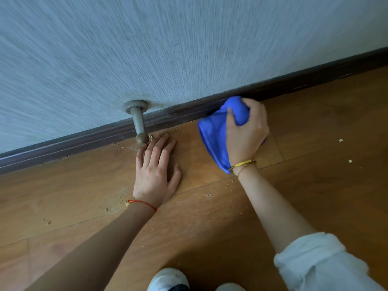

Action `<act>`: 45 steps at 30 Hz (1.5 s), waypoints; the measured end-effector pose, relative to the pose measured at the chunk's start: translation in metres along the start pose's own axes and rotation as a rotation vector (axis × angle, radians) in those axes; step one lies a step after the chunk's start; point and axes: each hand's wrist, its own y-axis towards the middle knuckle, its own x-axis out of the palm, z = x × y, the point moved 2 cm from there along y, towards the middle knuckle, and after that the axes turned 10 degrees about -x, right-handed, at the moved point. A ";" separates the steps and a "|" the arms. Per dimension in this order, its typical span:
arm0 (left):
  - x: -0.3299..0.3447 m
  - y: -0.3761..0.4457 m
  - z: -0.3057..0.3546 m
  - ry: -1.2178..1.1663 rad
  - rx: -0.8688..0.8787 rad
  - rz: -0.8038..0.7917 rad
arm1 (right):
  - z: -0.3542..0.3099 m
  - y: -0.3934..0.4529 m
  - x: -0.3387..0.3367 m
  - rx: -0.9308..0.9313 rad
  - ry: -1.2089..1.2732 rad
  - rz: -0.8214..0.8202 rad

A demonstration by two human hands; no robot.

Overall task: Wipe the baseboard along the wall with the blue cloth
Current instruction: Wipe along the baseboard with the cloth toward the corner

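My left hand [156,171] lies flat on the wood floor [210,227], fingers spread, holding nothing: a brace while I crouch. My right hand [246,133] is closed around the bunched blue cloth [216,131], pressing its top against the dark baseboard [105,135], right of the doorstop [138,122]

The floor [210,227] is warm brown wood laminate, its plank seams running slantwise, and it meets the dark baseboard [73,143] along its far edge. The left hand [156,171] lies flat on it, palm down, fingers spread. Pale crumbs [109,208] are scattered over the boards, thickest near the baseboard and beside the left wrist, with stray bits [340,140] off to the right. Two white shoes [168,280] stand at the near edge.
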 end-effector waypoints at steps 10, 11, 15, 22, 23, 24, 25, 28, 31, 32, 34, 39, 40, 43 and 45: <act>-0.001 0.000 0.000 -0.001 -0.006 -0.017 | 0.023 0.013 -0.013 0.038 -0.008 0.012; -0.001 0.000 0.000 0.000 -0.007 -0.019 | 0.025 0.016 -0.014 0.081 -0.013 0.053; 0.000 0.000 0.000 0.002 -0.007 -0.013 | 0.000 -0.002 0.002 -0.006 0.024 -0.033; 0.000 0.000 0.000 0.005 -0.006 -0.010 | 0.017 0.007 -0.009 0.051 0.039 -0.023; 0.000 0.000 0.000 0.003 -0.007 -0.010 | 0.021 0.012 -0.012 0.091 0.046 0.012; 0.000 0.000 0.000 0.002 -0.006 -0.008 | 0.022 0.013 -0.013 0.111 0.056 0.029; -0.001 -0.001 0.000 0.002 -0.006 -0.007 | 0.021 0.012 -0.013 0.116 0.062 0.032; -0.001 0.000 0.000 0.006 -0.010 -0.004 | 0.012 0.003 -0.005 0.076 0.072 0.003; 0.000 -0.001 0.001 0.008 -0.006 0.003 | 0.009 -0.004 -0.001 0.010 0.065 -0.036; 0.000 0.000 0.000 0.009 -0.003 0.004 | 0.008 -0.005 0.001 -0.013 0.064 -0.057; 0.001 0.000 0.000 0.010 0.000 0.006 | 0.008 -0.005 0.001 -0.056 0.062 -0.097; 0.000 -0.001 -0.001 0.014 -0.004 -0.006 | 0.028 0.015 -0.013 0.079 0.013 0.064; 0.000 -0.001 -0.001 0.017 -0.004 -0.010 | 0.030 0.018 -0.014 0.111 0.007 0.098; 0.000 0.000 0.000 0.012 -0.004 -0.008 | 0.016 0.009 -0.006 0.060 -0.006 0.066; 0.000 0.000 0.000 0.009 0.002 0.000 | 0.001 -0.005 0.003 -0.034 0.029 -0.069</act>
